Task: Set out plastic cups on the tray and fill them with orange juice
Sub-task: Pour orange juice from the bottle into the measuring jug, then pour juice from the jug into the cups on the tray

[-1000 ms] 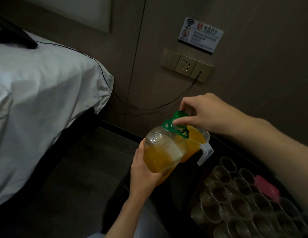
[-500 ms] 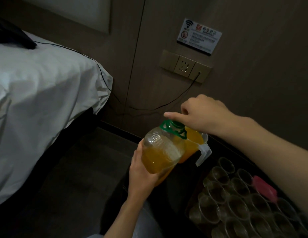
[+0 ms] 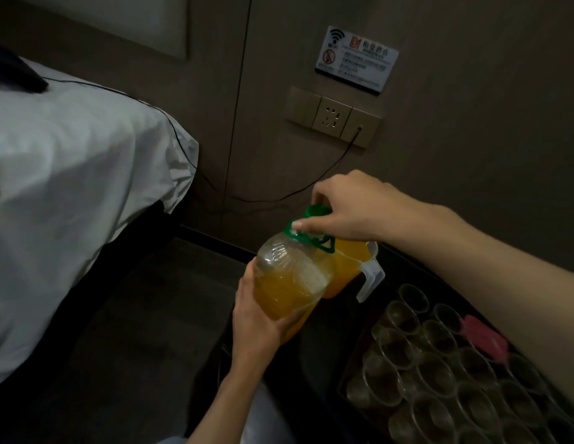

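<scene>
Head view: our left hand [image 3: 257,322] grips the tilted juice jug [image 3: 292,277] by its base, and our right hand [image 3: 353,209] pinches its green cap [image 3: 316,211], just above the full pitcher [image 3: 351,261]. We judge capping is underway; next comes pouring into the empty plastic cups [image 3: 439,373] on the tray [image 3: 354,354] beneath our right forearm.

Clear glossy plastic bottle [image 3: 292,280], matt green cap [image 3: 316,211]

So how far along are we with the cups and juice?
Done: clear cups stand on the tray, and the pitcher holds juice. In hand: the left hand holds the juice bottle while the right hand grips its green cap. Left: the cups look empty, so all need filling.
</scene>
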`<state>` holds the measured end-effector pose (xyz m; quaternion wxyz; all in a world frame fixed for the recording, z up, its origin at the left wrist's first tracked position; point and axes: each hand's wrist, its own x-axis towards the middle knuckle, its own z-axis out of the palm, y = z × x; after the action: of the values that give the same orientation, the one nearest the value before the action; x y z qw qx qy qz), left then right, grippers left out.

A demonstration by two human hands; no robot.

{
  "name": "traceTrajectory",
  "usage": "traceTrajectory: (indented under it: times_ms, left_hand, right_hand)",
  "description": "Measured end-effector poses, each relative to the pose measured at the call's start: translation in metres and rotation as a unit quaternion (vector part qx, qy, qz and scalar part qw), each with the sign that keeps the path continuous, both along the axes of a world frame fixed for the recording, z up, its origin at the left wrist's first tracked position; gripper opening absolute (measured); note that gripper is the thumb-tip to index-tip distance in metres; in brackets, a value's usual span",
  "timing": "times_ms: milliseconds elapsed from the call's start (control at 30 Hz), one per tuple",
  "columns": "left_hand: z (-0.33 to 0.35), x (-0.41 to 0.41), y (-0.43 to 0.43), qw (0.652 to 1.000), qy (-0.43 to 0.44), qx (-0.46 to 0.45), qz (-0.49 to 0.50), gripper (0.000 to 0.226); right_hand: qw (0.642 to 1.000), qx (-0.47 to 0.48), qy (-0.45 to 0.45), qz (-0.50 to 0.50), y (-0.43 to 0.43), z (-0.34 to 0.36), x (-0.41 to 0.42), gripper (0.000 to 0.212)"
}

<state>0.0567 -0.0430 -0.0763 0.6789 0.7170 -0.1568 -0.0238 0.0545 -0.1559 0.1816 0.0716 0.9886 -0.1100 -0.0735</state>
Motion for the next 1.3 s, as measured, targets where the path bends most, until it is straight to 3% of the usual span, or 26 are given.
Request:
traceTrajectory:
  times_ms: [233, 333, 433, 533, 633, 700, 767, 867, 933, 1033, 1100, 1233, 1300]
  left_hand:
    - [0.001, -0.001, -0.001, 1.000, -0.003, 0.013, 0.008, 0.133]
    - [0.005, -0.001, -0.001, 1.000, 0.008, 0.011, -0.016, 0.152]
    - [0.007, -0.010, -0.004, 1.000, -0.010, -0.008, -0.012, 0.151]
    - [0.013, -0.024, -0.008, 0.991, -0.104, -0.012, 0.087, 0.125]
    - [0.028, -0.049, -0.013, 0.945, -0.276, -0.032, 0.176, 0.090]
    - [0.039, -0.072, -0.024, 0.920, -0.360, -0.048, 0.146, 0.066]
    - [0.045, -0.094, -0.039, 0.915, -0.400, -0.051, 0.029, 0.051]
    - [0.050, -0.103, -0.063, 0.930, -0.328, -0.007, -0.167, 0.048]
    - [0.055, -0.097, -0.081, 0.951, -0.219, 0.008, -0.216, 0.055]
    - [0.065, -0.082, -0.110, 0.978, -0.042, -0.004, -0.206, 0.071]
    - [0.070, -0.071, -0.127, 0.981, 0.030, -0.012, -0.189, 0.066]
    - [0.068, -0.052, -0.145, 0.982, 0.063, -0.017, -0.178, 0.059]
    - [0.065, -0.049, -0.148, 0.986, 0.037, -0.026, -0.158, 0.064]
  right_hand:
    - [0.999, 0.014, -0.035, 0.033, -0.008, -0.004, -0.002, 0.045]
    - [0.984, 0.159, -0.076, 0.003, -0.022, -0.008, -0.013, 0.051]
    - [0.944, 0.272, -0.169, -0.078, -0.048, -0.022, -0.038, 0.052]
    - [0.916, 0.286, -0.223, -0.171, -0.082, -0.053, -0.058, 0.051]
    - [0.865, 0.333, -0.232, -0.295, -0.105, -0.088, -0.068, 0.054]
    - [0.836, 0.358, -0.239, -0.341, -0.113, -0.107, -0.070, 0.058]
    - [0.816, 0.378, -0.237, -0.367, -0.116, -0.124, -0.069, 0.063]
    - [0.793, 0.418, -0.234, -0.375, -0.119, -0.147, -0.064, 0.066]
    - [0.784, 0.441, -0.241, -0.365, -0.123, -0.156, -0.059, 0.065]
    - [0.762, 0.474, -0.250, -0.363, -0.128, -0.165, -0.049, 0.060]
    - [0.744, 0.496, -0.247, -0.374, -0.130, -0.171, -0.041, 0.056]
    - [0.727, 0.499, -0.263, -0.391, -0.136, -0.186, -0.030, 0.037]
    - [0.679, 0.537, -0.284, -0.413, -0.137, -0.190, -0.027, 0.026]
